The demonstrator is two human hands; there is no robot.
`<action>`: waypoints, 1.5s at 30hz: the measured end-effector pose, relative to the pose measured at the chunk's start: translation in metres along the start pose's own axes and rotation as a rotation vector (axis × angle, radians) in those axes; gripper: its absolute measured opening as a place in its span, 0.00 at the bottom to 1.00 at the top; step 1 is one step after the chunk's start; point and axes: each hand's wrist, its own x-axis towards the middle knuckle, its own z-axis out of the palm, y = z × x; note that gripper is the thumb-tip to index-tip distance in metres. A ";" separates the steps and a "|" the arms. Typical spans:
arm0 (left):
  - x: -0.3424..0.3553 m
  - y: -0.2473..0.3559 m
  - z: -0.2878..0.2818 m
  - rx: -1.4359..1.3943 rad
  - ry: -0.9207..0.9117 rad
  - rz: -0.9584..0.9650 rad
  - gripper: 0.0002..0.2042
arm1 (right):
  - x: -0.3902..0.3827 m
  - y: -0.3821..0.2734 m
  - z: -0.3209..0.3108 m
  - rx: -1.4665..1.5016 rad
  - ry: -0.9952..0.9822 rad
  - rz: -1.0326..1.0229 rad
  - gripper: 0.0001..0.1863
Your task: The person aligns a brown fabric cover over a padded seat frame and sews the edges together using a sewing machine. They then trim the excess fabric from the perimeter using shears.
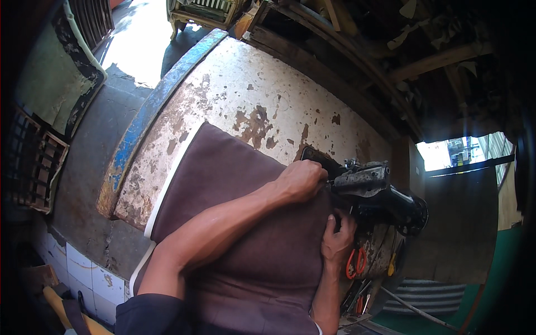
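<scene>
dark sleeve (pixel 149 315) nearest; brown cloth (pixel 234 167) partly on counter (pixel 268 72), reaching sewing machine (pixel 363 180). left hand (pixel 304 180) clenched there, contents hidden; right hand (pixel 338 240) half-curled at cloth edge, grip unclear. white trim (pixel 174 177) along left side looks done; machine-side edge probably unfinished.

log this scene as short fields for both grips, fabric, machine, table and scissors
left grip: curled by the fabric, beside the sewing machine; whether it pinches cloth is unclear
right grip: at the fabric's right edge, thumb and fingers toward the sewing machine
fabric: dark brown, white trim along its left
sewing machine: black
table: white, peeling, blue left edge
scissors: orange handles, right of the right grip
</scene>
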 end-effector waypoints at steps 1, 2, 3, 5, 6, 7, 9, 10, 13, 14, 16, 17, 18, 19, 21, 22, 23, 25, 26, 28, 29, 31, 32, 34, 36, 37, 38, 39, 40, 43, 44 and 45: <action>0.000 0.002 -0.001 0.006 -0.008 -0.004 0.09 | -0.001 0.000 -0.001 -0.002 0.001 0.003 0.14; 0.000 0.002 -0.001 0.006 -0.008 -0.002 0.09 | -0.001 -0.001 -0.001 -0.004 0.003 0.003 0.14; 0.001 0.002 -0.001 0.018 -0.019 -0.013 0.09 | -0.001 -0.001 -0.002 -0.006 0.005 0.004 0.14; 0.001 0.001 0.000 0.026 -0.033 -0.018 0.09 | 0.000 -0.002 -0.002 0.012 0.000 0.015 0.14; 0.001 0.000 0.000 0.050 -0.037 -0.009 0.09 | 0.000 -0.003 -0.002 0.032 -0.007 0.024 0.14; 0.000 -0.001 0.001 0.073 -0.041 0.000 0.10 | 0.000 -0.003 -0.002 0.028 -0.004 0.028 0.14; 0.000 0.001 -0.002 0.073 -0.055 0.001 0.10 | 0.001 -0.001 -0.001 0.042 -0.008 0.019 0.13; 0.001 0.003 -0.002 0.075 -0.068 -0.005 0.10 | 0.001 -0.001 -0.002 0.038 -0.003 0.020 0.13; 0.001 0.004 -0.004 0.080 -0.070 0.005 0.10 | 0.001 -0.001 -0.001 0.015 0.004 0.007 0.13; 0.001 0.003 -0.003 0.081 -0.067 0.005 0.10 | 0.000 0.000 -0.001 0.010 0.004 0.003 0.13; 0.002 0.002 0.000 0.091 -0.066 0.014 0.10 | 0.001 0.000 -0.001 0.006 0.005 -0.004 0.13; 0.002 0.001 0.001 0.090 -0.065 0.014 0.10 | 0.001 -0.001 -0.002 0.003 0.007 0.000 0.13; 0.002 0.000 0.002 0.084 -0.065 0.020 0.11 | 0.001 -0.002 -0.003 0.001 0.010 0.003 0.13; 0.003 0.000 0.003 0.079 -0.065 0.027 0.11 | 0.001 -0.001 -0.004 0.000 0.010 0.003 0.13; 0.002 0.000 0.004 0.088 -0.073 0.015 0.10 | 0.001 -0.004 -0.009 0.069 -0.042 0.056 0.16; 0.002 0.000 0.004 0.099 -0.080 0.002 0.10 | -0.005 -0.011 -0.014 0.069 -0.042 0.057 0.16; 0.002 0.000 0.002 0.102 -0.076 0.002 0.10 | -0.012 -0.028 -0.023 0.256 -0.102 0.121 0.18; -0.001 0.000 0.000 0.100 -0.054 -0.002 0.09 | -0.023 -0.043 -0.055 0.449 -0.169 0.182 0.19; -0.002 0.000 -0.002 0.095 -0.054 -0.002 0.09 | -0.028 -0.039 -0.081 0.909 -0.537 0.294 0.19; -0.003 0.002 -0.004 0.092 -0.049 -0.012 0.09 | -0.032 -0.046 -0.096 1.363 -0.893 0.415 0.19; -0.002 0.003 -0.005 0.096 -0.054 -0.004 0.09 | -0.025 -0.061 -0.086 0.982 -0.698 0.345 0.17; -0.004 0.002 -0.005 0.103 -0.059 -0.015 0.09 | -0.004 -0.059 -0.061 0.665 -0.421 0.381 0.15; -0.002 0.004 -0.001 0.100 -0.069 -0.002 0.09 | 0.006 -0.045 -0.044 0.661 -0.295 0.443 0.14; 0.001 0.006 0.007 0.142 -0.072 0.014 0.09 | 0.026 -0.022 -0.016 0.661 -0.182 0.454 0.15; 0.001 0.000 0.009 0.133 -0.022 0.052 0.10 | 0.051 -0.015 -0.009 0.387 -0.221 0.264 0.16; 0.001 0.000 0.005 0.172 -0.033 0.040 0.10 | 0.058 -0.014 -0.001 0.418 -0.188 0.172 0.16; 0.002 0.001 0.001 0.172 -0.058 -0.004 0.10 | 0.066 -0.018 0.009 0.443 -0.155 0.073 0.16; 0.002 0.003 0.000 0.170 -0.036 0.003 0.10 | 0.072 -0.017 0.013 0.400 -0.138 0.073 0.15; 0.001 -0.001 -0.002 0.186 -0.020 0.022 0.09 | 0.075 -0.018 0.020 0.378 -0.130 0.068 0.14; 0.004 0.008 -0.002 0.195 -0.013 0.062 0.09 | 0.075 -0.023 0.010 0.341 -0.183 0.194 0.15; 0.004 0.011 0.001 0.186 -0.008 0.052 0.09 | 0.073 -0.020 0.009 0.351 -0.155 0.208 0.15; 0.005 0.012 0.004 0.210 -0.030 0.051 0.09 | 0.069 -0.017 0.010 0.361 -0.087 0.140 0.15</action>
